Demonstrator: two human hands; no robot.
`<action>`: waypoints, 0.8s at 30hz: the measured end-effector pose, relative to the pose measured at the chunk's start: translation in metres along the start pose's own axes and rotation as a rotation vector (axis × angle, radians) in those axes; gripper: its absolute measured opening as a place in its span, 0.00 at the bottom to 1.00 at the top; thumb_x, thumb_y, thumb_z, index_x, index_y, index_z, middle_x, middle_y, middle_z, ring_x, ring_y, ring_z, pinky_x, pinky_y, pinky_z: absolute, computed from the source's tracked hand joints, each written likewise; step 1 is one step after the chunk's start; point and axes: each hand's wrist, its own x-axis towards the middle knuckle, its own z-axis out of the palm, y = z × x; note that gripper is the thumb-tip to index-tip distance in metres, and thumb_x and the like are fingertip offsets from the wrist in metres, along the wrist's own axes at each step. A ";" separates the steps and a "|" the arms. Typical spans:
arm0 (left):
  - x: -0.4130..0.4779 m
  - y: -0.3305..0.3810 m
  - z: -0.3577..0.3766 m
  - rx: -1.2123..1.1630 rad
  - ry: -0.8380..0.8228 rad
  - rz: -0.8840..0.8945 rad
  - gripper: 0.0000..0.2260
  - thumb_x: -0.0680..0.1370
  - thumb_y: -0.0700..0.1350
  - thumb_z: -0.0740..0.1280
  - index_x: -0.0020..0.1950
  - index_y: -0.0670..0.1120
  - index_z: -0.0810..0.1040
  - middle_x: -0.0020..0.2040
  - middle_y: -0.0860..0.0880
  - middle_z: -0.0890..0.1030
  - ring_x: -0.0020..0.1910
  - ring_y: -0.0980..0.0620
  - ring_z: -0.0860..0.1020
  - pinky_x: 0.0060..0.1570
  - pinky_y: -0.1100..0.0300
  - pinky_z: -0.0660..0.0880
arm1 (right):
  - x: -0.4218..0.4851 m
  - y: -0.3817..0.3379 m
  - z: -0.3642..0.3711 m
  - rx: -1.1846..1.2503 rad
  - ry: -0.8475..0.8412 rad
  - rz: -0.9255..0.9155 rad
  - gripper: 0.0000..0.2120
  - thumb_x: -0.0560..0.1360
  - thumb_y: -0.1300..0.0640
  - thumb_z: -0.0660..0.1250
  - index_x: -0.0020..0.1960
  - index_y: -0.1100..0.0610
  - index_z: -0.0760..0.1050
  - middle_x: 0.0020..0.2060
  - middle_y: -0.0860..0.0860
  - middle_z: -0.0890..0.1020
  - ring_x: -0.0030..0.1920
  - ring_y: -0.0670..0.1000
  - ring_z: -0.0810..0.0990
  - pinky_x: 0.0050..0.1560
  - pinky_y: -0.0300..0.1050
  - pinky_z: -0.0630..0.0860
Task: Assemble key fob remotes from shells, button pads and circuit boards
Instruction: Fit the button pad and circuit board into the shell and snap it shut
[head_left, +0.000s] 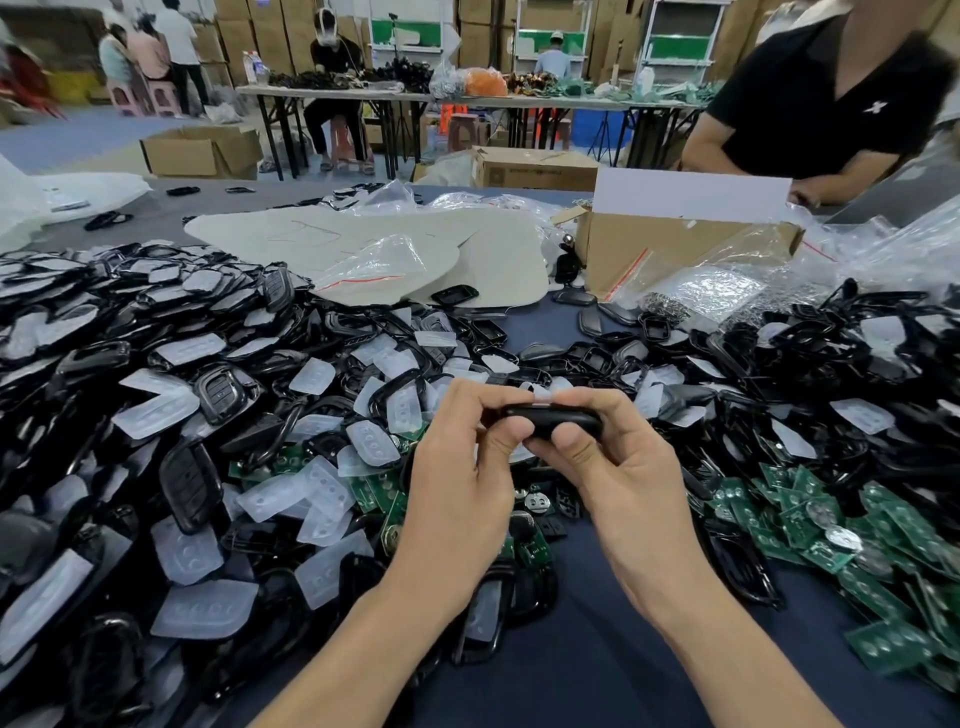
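A black key fob shell (550, 418) is held edge-on above the table between both hands. My left hand (467, 467) pinches its left end, thumb underneath and fingers on top. My right hand (613, 457) grips its right end, thumb pressed against the near edge. A strip of translucent button pad (545, 396) shows along the shell's top edge. Whether a circuit board is inside is hidden. Loose black shells (218, 392), white button pads (322, 493) and green circuit boards (810, 525) lie heaped all around.
The dark blue table (571, 649) is bare only near my forearms. A cardboard box (675, 249), clear plastic bags (717, 291) and white foam sheets (415, 244) lie behind the piles. A person in a black shirt (821, 98) stands at the far right.
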 end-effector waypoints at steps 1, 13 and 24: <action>0.000 0.000 0.000 0.003 -0.002 0.000 0.11 0.80 0.42 0.63 0.51 0.59 0.76 0.46 0.57 0.80 0.48 0.55 0.78 0.47 0.67 0.72 | 0.000 0.000 0.000 -0.004 0.001 -0.002 0.07 0.72 0.53 0.71 0.49 0.47 0.83 0.50 0.53 0.86 0.52 0.53 0.86 0.54 0.40 0.81; 0.004 0.001 -0.001 0.020 -0.110 0.044 0.06 0.82 0.43 0.66 0.57 0.51 0.79 0.51 0.56 0.78 0.54 0.55 0.78 0.50 0.70 0.71 | 0.003 -0.002 -0.004 -0.126 0.030 -0.037 0.15 0.77 0.65 0.69 0.47 0.43 0.83 0.49 0.50 0.86 0.52 0.48 0.85 0.54 0.42 0.81; 0.004 -0.004 0.000 -0.017 -0.091 0.069 0.10 0.82 0.39 0.64 0.58 0.51 0.80 0.54 0.57 0.78 0.57 0.52 0.78 0.55 0.59 0.76 | -0.002 -0.003 -0.004 -0.105 -0.004 -0.050 0.09 0.73 0.51 0.73 0.52 0.42 0.80 0.52 0.49 0.86 0.53 0.47 0.84 0.54 0.38 0.78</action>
